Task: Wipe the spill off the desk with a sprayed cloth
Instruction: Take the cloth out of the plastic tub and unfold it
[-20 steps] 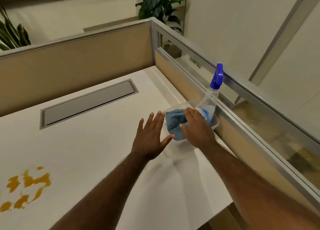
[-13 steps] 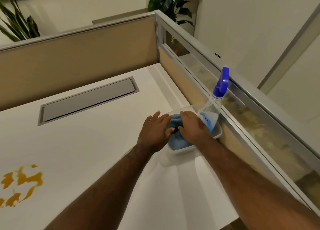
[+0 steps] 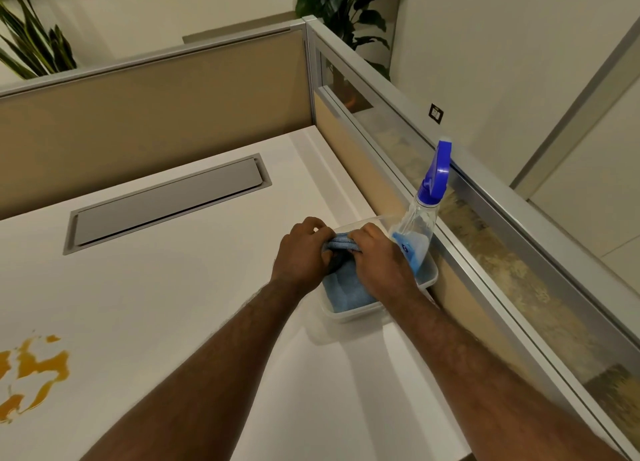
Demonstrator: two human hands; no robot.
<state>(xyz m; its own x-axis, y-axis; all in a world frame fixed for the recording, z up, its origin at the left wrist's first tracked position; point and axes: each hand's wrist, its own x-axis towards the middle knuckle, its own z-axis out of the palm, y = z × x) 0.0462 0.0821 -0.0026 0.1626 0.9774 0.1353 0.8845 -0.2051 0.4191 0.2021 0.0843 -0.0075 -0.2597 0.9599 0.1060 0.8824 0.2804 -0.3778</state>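
1. Your left hand (image 3: 300, 252) and right hand (image 3: 379, 258) are both closed on the far fold of the blue cloth (image 3: 348, 292), pinching it between them. The rest of the cloth lies in the clear tray (image 3: 360, 313) at the right edge of the desk (image 3: 194, 304).
2. The spray bottle (image 3: 420, 233) stands in the same tray, touching or just beside your right hand and leaning toward the glass partition (image 3: 485, 225). If you lift the cloth with a sideways sweep, your right wrist could knock the bottle over or out of the tray.
3. The tray looks light. Part of the cloth may lie under the bottle; you cannot tell from here. If it does, pulling up could drag the tray along the desk or tip the bottle.
4. A grip on one fold only may let the cloth unfurl and trail as it rises, catching the tray rim.
5. The orange spill (image 3: 33, 374) lies well apart from both hands, at the near left of the desk, untouched. The cloth is not yet sprayed as far as you can judge, so carrying it over dry would only smear the stain.
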